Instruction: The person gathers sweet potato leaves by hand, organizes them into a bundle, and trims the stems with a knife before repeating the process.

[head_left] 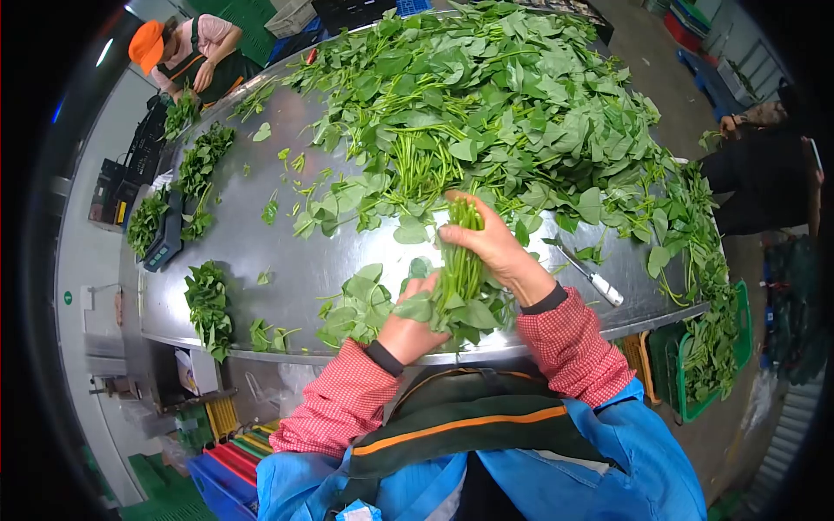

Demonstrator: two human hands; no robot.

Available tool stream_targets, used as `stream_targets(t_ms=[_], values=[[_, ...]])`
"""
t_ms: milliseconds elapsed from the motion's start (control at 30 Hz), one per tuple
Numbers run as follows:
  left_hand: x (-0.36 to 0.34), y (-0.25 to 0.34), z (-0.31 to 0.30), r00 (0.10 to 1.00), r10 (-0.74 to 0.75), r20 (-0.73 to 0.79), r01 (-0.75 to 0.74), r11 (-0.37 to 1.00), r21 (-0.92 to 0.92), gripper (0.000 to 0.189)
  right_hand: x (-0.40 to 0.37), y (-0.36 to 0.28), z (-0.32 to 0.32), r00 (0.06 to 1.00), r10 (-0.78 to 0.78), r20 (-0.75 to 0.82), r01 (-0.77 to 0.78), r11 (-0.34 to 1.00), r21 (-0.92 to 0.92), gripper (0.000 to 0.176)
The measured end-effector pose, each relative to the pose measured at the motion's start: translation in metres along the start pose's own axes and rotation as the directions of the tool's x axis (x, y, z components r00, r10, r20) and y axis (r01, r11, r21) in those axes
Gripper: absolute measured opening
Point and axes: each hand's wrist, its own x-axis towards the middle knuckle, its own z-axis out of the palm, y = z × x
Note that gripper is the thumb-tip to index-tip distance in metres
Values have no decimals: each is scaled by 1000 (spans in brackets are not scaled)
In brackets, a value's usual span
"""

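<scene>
A bunch of leafy green stems [463, 265] stands upright in front of me, cut stem ends up and leaves down. My right hand [493, 241] is closed around the upper stems, thumb and fingers wrapped on them. Lower down, my left hand [408, 332] grips the leafy end; leaves hide part of its fingers. Just left of it lie loose leaves [356, 304] on the metal table [300, 234]. A knife [599, 282] with a white handle rests to the right of my right hand. Beyond both hands spreads a large heap of the same greens [512, 104].
Sorted bunches [207, 304] lie along the table's left side, beside a scale [165, 234] with greens on it. A green crate [738, 330] of greens stands low at the right. One co-worker [204, 61] is at the far left, another person [760, 165] at the right.
</scene>
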Motion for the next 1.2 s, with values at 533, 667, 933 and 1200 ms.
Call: stream_targets(t_ms=[533,667,933,1200], values=[[-25,-6,-21,947,233,-220,-259,960,-102,84,-30,-74,36,956,-149,252,263,815,-516,27],[-56,-103,-17,930,144,-338,-147,989,16,51,-24,-130,-17,891,-445,89,452,887,-95,17],[-46,-105,-50,978,-197,-67,90,691,-717,63,7,-104,35,672,-311,672,676,-112,-728,30],[-41,-94,-16,863,-228,451,397,-246,-884,81,-18,47,117,617,20,787,753,-307,-582,26]])
